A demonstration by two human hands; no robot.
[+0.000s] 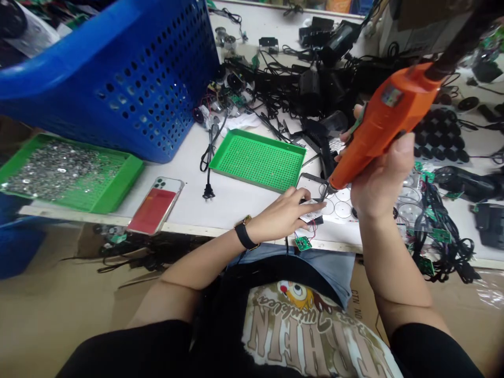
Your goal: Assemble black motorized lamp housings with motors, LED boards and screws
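At two o'clock my right hand wraps an electric screwdriver; my left hand pinches a white part: apparently fastening, wanting steadiness.

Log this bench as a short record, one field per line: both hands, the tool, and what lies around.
Left hand: fingers on a small pale part
Right hand: gripping an orange power screwdriver
Tool tip: angled down beside the left fingertips; contact unclear
Wired board: green circuit board near the bench edge, below the left hand
Left tray: green, holding small metal pieces
Phone: red-backed, between that tray and the left hand
Basket: blue, perforated, behind the phone
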